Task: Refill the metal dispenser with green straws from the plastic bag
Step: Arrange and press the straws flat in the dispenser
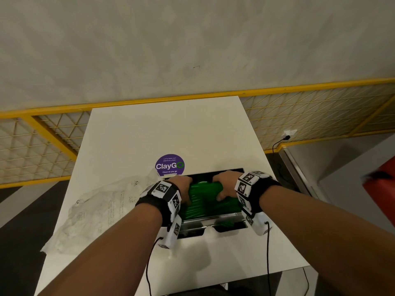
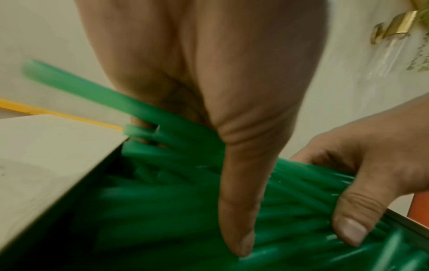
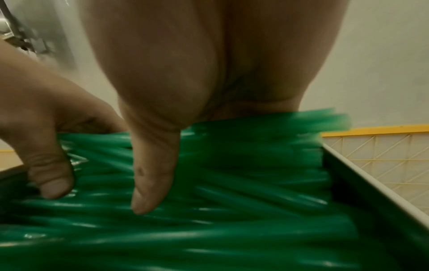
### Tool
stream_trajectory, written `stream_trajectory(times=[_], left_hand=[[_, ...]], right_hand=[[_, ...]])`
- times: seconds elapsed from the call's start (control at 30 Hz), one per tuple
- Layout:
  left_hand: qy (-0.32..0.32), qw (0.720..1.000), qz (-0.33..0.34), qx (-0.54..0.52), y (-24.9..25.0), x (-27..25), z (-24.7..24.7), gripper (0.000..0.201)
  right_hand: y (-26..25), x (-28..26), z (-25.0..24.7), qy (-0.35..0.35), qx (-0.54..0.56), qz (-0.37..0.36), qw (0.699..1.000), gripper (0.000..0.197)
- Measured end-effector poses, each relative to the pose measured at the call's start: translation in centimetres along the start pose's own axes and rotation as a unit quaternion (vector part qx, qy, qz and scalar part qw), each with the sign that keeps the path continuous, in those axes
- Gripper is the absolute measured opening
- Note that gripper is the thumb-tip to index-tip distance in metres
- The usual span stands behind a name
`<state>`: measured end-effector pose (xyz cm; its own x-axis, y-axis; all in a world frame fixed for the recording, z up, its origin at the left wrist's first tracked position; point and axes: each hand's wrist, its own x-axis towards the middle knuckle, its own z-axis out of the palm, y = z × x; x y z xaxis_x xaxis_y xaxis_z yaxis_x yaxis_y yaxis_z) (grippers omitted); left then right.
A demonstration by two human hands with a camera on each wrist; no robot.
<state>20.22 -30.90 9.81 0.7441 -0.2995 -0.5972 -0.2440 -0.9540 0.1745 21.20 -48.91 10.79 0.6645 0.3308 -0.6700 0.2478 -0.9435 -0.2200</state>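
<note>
An open metal dispenser [image 1: 215, 217] sits on the white table, full of loose green straws [image 1: 205, 202]. Both hands reach into it from above. My left hand [image 1: 182, 189] grips the left part of a straw bundle and my right hand [image 1: 224, 186] grips the right part. In the left wrist view the left thumb [image 2: 236, 201] presses the near side of the straws [image 2: 150, 210] while the fingers curl behind them. The right wrist view shows the right thumb [image 3: 150, 179] on the straws [image 3: 243, 220], beside the dispenser's right wall [image 3: 376, 198]. The crumpled clear plastic bag [image 1: 96, 212] lies flat to the left.
A round purple sticker [image 1: 170, 165] marks the table [image 1: 171, 129] just behind the dispenser. A yellow-framed mesh fence [image 1: 53, 133] runs behind the table. Wrist-camera cables hang over the near table edge. A red object [image 1: 382, 189] stands off the table at right.
</note>
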Motion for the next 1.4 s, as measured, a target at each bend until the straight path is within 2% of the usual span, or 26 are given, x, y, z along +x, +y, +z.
stream_trajectory(times=[0.13,0.2,0.33,0.4,0.6,0.77,0.87,0.97,1.07,1.13,1.23,1.4], left_hand=[[0.036,0.999,0.001,0.025,0.0,-0.3,-0.8,0.047],[0.054,0.998,-0.010,0.027,0.0,-0.5,-0.5,0.042],[0.039,0.997,-0.036,0.056,0.3,-0.7,1.6,0.057],[0.040,0.996,-0.041,0.067,0.4,-0.8,2.3,0.060],[0.095,0.995,-0.027,0.026,0.0,-1.0,2.8,0.055],[0.095,0.993,0.008,-0.070,-0.2,-1.4,2.5,0.063],[0.083,0.991,0.033,-0.103,-0.9,-1.7,2.1,0.069],[0.048,0.997,0.028,-0.047,-1.0,-1.9,2.4,0.074],[0.051,0.997,0.009,0.065,-0.3,-1.9,3.3,0.066],[0.064,0.994,-0.002,0.088,0.0,-1.9,3.6,0.063],[0.089,0.994,-0.004,0.066,-0.4,-1.7,3.8,0.062],[0.148,0.989,0.022,0.014,-0.9,-1.7,4.5,0.060]], right_hand=[[-0.2,-0.7,-0.4,0.046,0.005,-0.021,0.999,0.064],[-0.1,-1.0,-0.2,0.062,0.016,-0.022,0.998,0.066],[0.2,-1.2,1.6,0.033,0.015,-0.002,0.999,0.081],[0.4,-1.1,2.4,0.023,0.000,0.019,1.000,0.080],[0.9,-0.9,2.4,0.089,-0.006,0.019,0.996,0.063],[1.1,-1.0,2.8,0.116,0.001,0.008,0.993,0.073],[1.0,-1.1,3.2,0.091,0.009,-0.003,0.996,0.075],[0.7,-1.1,3.7,0.060,-0.032,0.009,0.998,0.068],[0.3,-1.2,3.7,0.073,-0.045,0.013,0.996,0.051],[-0.1,-1.1,3.5,0.080,-0.029,0.008,0.996,0.043],[-0.5,-1.1,3.5,0.104,0.025,-0.011,0.994,0.041],[0.3,-1.2,4.2,0.119,0.129,-0.030,0.984,0.057]])
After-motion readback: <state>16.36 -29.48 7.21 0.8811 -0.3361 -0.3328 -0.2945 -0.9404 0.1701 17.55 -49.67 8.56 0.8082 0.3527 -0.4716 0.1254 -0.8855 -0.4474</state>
